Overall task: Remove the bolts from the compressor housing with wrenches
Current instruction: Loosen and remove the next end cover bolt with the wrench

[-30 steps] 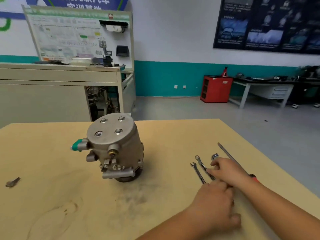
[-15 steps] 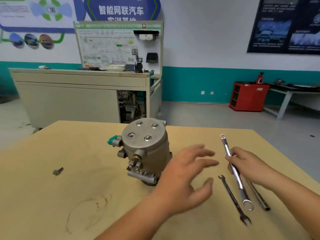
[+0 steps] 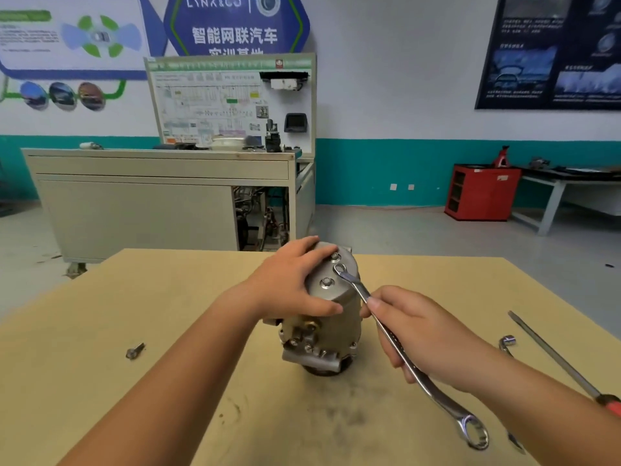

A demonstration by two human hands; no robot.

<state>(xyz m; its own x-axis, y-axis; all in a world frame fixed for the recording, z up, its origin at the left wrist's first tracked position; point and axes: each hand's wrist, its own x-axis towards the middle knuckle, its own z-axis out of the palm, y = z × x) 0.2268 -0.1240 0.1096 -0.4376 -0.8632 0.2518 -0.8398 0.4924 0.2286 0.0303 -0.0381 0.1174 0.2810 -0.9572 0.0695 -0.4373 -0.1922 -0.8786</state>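
The left hand (image 3: 295, 284) lies on top of the compressor housing (image 3: 336, 317); its fingers are straight and spread over the round top, and the thumb lies along the front edge; it presses down on the housing. The right hand (image 3: 423, 338) grips a long silver wrench (image 3: 433, 395); the fingers are curled round the middle of the shaft, and the thumb lies on top of it. The small ring end of the wrench is up at the top of the housing, just beside a bolt (image 3: 335, 255); I cannot tell if the ring sits round a bolt or only rests there; a second bolt (image 3: 326, 282) shows nearer, close to the left hand. The big ring end sticks out below the right hand, over the table (image 3: 100, 331).

The housing stands upright near the middle of the table; dark smudges mark the wood in front of it. To the right lies a small wrench (image 3: 507, 343), partly hidden behind the right arm; beside it lies a long screwdriver (image 3: 551, 358) with a red handle. To the left, well apart from the housing, lies a small metal piece (image 3: 135, 350). Behind the table stands a grey cabinet (image 3: 134, 203) with a white board (image 3: 232, 99) on top; a red cabinet (image 3: 480, 193) stands by the far wall on the right.
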